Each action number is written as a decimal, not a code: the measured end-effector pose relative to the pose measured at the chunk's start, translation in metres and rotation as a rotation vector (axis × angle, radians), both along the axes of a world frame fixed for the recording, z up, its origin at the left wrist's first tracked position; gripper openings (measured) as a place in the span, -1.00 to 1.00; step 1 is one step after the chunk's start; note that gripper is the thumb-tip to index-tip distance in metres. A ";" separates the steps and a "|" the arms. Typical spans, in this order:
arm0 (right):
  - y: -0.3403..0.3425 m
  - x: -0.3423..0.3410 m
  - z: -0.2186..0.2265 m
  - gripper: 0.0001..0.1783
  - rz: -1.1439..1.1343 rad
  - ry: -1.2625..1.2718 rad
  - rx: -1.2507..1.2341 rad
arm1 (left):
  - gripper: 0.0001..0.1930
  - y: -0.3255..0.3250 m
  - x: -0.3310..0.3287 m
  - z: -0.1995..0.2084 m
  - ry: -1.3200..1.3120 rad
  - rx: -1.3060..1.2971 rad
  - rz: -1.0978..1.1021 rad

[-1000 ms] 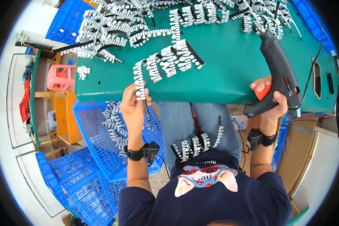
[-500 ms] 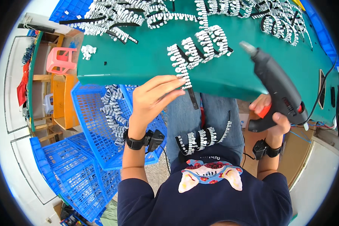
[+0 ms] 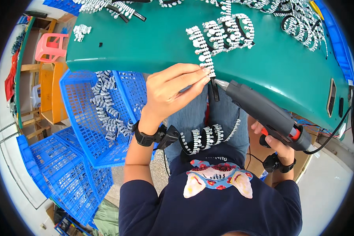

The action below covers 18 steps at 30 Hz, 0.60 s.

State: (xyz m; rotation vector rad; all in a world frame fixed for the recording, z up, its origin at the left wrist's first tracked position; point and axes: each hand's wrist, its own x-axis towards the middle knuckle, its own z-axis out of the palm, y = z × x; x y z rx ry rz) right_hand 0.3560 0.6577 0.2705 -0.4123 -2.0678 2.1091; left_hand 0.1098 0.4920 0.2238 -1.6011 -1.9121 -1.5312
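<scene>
At frame centre, left hand [image 3: 170,91] fingers pinch a black headband studded with white rhinestones [image 3: 203,53] at the green table [image 3: 145,43] edge; its lower end is half hidden. Right hand [image 3: 277,142] fingers grip a black glue gun [image 3: 263,112]. Left, a blue plastic crate [image 3: 86,129] holds similar bands.

Beaded headbands [image 3: 224,33] lie on the desk [image 3: 153,43]. A crate [image 3: 106,114] holding more headbands stands below the desk's left edge. A glue gun [image 3: 263,114] sits right of the crate.
</scene>
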 end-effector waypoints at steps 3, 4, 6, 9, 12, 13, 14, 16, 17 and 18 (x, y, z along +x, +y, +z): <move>-0.003 -0.006 0.008 -0.70 -0.055 -0.067 0.020 | -0.86 0.000 0.001 0.001 -0.021 0.008 -0.008; -0.003 -0.007 0.009 -0.68 -0.061 -0.076 0.038 | -0.86 0.000 0.001 0.001 -0.018 0.009 -0.009; -0.004 -0.007 0.010 -0.67 -0.063 -0.088 0.055 | -0.86 0.000 0.001 0.001 -0.010 0.016 -0.012; -0.005 -0.005 0.008 -0.64 -0.082 -0.090 0.102 | -0.83 -0.002 0.001 0.003 -0.007 -0.004 -0.033; -0.004 -0.003 0.009 -0.61 -0.076 -0.095 0.091 | -0.79 -0.003 0.002 0.005 -0.017 -0.029 -0.055; -0.004 -0.002 0.010 -0.60 -0.086 -0.105 0.103 | -0.80 -0.003 0.002 0.005 -0.019 -0.026 -0.061; -0.005 -0.001 0.010 -0.59 -0.098 -0.116 0.116 | -0.80 -0.003 0.002 0.005 -0.021 -0.024 -0.062; -0.007 -0.002 0.012 -0.60 -0.118 -0.133 0.116 | -0.81 -0.003 0.003 0.005 -0.016 -0.025 -0.070; -0.008 -0.003 0.013 -0.60 -0.136 -0.148 0.114 | -0.81 -0.003 0.003 0.006 -0.016 -0.024 -0.069; -0.008 -0.003 0.014 -0.60 -0.135 -0.148 0.115 | -0.81 -0.003 0.003 0.006 -0.021 -0.026 -0.066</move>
